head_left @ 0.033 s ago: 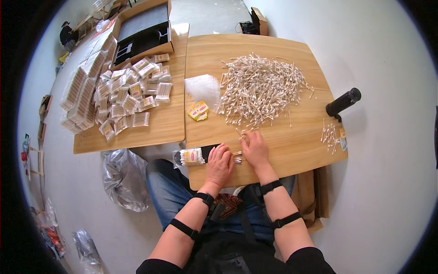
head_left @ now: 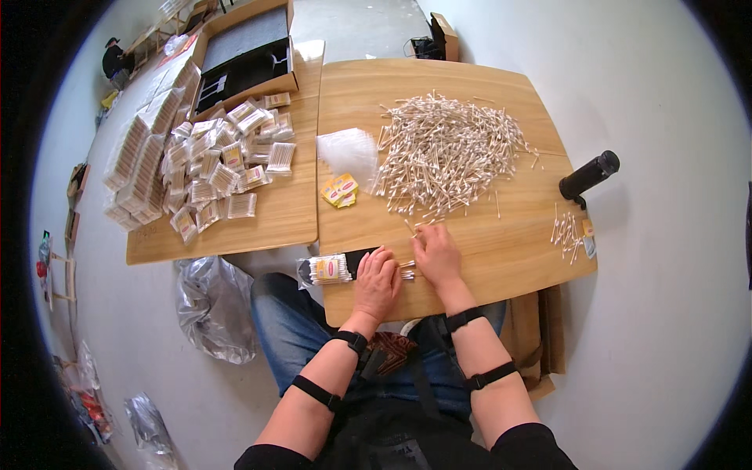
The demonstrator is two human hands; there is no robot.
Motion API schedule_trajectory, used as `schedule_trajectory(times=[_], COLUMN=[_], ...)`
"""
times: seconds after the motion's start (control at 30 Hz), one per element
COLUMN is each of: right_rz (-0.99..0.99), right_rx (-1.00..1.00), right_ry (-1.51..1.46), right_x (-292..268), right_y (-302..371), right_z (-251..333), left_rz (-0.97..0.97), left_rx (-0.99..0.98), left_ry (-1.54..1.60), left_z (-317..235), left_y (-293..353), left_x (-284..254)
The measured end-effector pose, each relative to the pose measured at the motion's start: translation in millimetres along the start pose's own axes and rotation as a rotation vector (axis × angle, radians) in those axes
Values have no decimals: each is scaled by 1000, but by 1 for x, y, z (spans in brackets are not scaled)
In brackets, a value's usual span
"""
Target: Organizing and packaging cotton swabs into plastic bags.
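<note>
Wooden tabletop, both hands gathering a small bunch of white-tipped cotton swabs near its front edge.

Head view: the left hand lies flat, fingers together, and the right hand curls its fingertips onto the bunch between them, seemingly to square it up. Just left of the grip sits a filled clear swab packet; beyond it, the big loose pile of swabs.

Bright, even daylight fills the scene, with no harsh glare. The black cylinder casts a soft shadow to its lower right on the pale floor. The centre is sharp; fisheye distortion bows the table edges, and a black vignette rings the frame.
</note>
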State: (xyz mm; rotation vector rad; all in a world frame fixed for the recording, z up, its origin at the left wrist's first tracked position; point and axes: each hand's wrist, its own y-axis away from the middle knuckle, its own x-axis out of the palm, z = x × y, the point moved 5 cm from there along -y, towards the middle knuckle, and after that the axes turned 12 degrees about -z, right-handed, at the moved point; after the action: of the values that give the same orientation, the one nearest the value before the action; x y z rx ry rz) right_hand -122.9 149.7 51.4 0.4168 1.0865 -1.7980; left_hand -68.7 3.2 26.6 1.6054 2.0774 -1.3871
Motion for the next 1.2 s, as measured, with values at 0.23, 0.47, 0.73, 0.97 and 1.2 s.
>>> schedule_trajectory(times=[0.23, 0.47, 0.73, 0.97, 1.2], right_rz=[118, 163, 113, 25, 196], right_rx=[-30, 140, 53, -8, -103], right_ry=[39, -242, -51, 18, -108], right_x=[15, 7, -8, -13, 0], right_y=[8, 23, 16, 33, 28], right_z=[-15, -29, -28, -24, -7], left_rz=[-24, -15, -30, -14, -35], left_rx=[-4, -14, -16, -10, -56], left_ry=[38, 26, 29, 31, -15], left_z=[-2, -2, -2, -3, 3], left_y=[-3, -4, -1, -2, 1], left_x=[-1, -3, -2, -4, -1])
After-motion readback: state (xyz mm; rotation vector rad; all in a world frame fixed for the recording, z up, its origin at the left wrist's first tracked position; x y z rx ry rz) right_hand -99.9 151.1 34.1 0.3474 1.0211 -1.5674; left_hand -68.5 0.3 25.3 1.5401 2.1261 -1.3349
